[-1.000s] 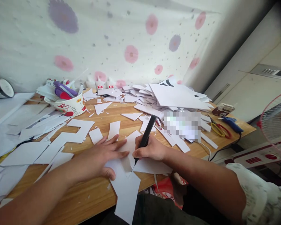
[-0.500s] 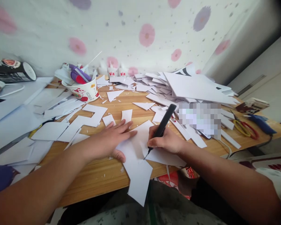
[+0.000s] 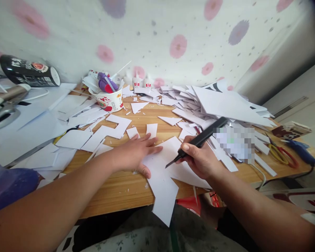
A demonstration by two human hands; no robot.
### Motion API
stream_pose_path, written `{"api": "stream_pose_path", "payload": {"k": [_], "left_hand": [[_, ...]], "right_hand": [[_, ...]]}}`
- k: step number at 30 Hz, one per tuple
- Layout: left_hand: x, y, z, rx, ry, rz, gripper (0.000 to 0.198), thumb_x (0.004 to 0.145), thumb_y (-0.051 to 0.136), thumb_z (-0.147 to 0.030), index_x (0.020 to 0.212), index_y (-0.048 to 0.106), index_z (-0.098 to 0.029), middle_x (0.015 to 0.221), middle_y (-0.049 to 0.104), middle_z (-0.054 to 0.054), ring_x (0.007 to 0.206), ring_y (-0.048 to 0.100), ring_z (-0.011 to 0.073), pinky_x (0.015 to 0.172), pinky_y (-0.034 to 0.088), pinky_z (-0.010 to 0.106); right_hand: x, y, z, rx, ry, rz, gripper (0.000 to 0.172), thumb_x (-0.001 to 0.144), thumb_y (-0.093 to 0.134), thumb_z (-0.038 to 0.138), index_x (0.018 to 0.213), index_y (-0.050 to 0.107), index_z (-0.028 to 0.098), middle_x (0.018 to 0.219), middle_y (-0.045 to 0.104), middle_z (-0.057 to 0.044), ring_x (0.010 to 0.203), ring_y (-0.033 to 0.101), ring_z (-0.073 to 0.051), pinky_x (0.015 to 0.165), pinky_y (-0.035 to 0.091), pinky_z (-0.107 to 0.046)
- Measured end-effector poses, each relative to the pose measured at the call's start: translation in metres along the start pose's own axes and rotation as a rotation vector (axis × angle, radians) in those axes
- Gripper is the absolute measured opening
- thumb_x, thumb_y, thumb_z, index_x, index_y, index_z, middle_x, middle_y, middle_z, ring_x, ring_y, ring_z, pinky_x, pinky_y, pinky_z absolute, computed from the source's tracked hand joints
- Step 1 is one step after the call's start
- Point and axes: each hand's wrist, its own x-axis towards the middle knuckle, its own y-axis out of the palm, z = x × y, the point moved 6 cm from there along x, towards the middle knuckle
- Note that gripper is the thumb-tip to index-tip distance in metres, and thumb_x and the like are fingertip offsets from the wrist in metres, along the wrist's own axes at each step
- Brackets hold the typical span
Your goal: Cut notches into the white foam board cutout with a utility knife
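The black-handled craft knife (image 3: 199,140) has tipped from nearly upright to a low slant. Its blade now points left over the sheet, and I cannot tell whether the tip touches. The right hand (image 3: 201,161) is closed round the handle near the blade end. The left hand (image 3: 136,154) lies flat with fingers spread, pressing the irregular white card sheet (image 3: 162,180) to the near edge of the light wooden table (image 3: 120,192), with one corner overhanging. The card looks light, thin and fairly stiff, and apt to slide on smooth wood. It is best pinned flat-palmed, just left of the blade. A pile of white card offcuts (image 3: 225,103) lies far right.
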Motion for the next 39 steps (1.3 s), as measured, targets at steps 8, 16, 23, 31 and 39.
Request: {"api": "stream_pose_path", "payload": {"k": [8,16,23,31,39], "left_hand": [[-0.008,-0.007,0.004,-0.051,-0.039,-0.064,0.082,0.071,0.074,-0.055,0.144,0.042,-0.032,0.160,0.022,0.011,0.145,0.021,0.0354,0.110,0.028,0.051],[-0.005,-0.007,0.007,-0.098,-0.052,-0.038,0.087,0.067,0.079,-0.054,0.142,0.044,-0.030,0.161,0.019,0.012,0.146,0.015,0.0348,0.113,0.022,0.049],[-0.005,-0.008,0.004,-0.104,-0.041,-0.049,0.084,0.068,0.078,-0.052,0.142,0.045,-0.029,0.160,0.021,0.013,0.146,0.016,0.0345,0.113,0.023,0.048],[-0.007,-0.009,0.005,-0.107,-0.059,-0.047,0.086,0.066,0.079,-0.054,0.142,0.044,-0.033,0.161,0.019,0.010,0.147,0.014,0.0320,0.113,0.023,0.048],[-0.005,-0.008,0.006,-0.125,-0.051,-0.051,0.083,0.068,0.078,-0.052,0.142,0.045,-0.033,0.161,0.020,0.009,0.147,0.014,0.0321,0.114,0.022,0.046]], "right_hand": [[-0.020,0.008,-0.012,-0.096,-0.266,-0.320,0.027,0.074,0.076,0.036,0.092,0.062,0.021,0.057,0.060,0.005,0.045,0.057,-0.011,0.038,0.041,-0.022],[-0.033,0.018,-0.022,-0.455,-0.226,-0.252,0.019,0.079,0.067,0.033,0.087,0.052,0.023,0.062,0.058,0.005,0.049,0.056,-0.013,0.044,0.043,-0.025],[-0.033,0.024,-0.023,-0.562,-0.279,-0.191,0.019,0.083,0.064,0.036,0.090,0.050,0.025,0.074,0.062,0.000,0.059,0.060,-0.016,0.049,0.046,-0.028],[-0.032,0.025,-0.026,-0.648,-0.317,-0.144,0.019,0.083,0.065,0.035,0.092,0.053,0.024,0.068,0.063,0.002,0.055,0.059,-0.015,0.050,0.045,-0.027],[-0.040,0.033,-0.008,-0.847,-0.397,-0.138,0.013,0.080,0.066,0.034,0.084,0.061,0.024,0.070,0.069,0.000,0.060,0.063,-0.016,0.055,0.049,-0.026]]}}
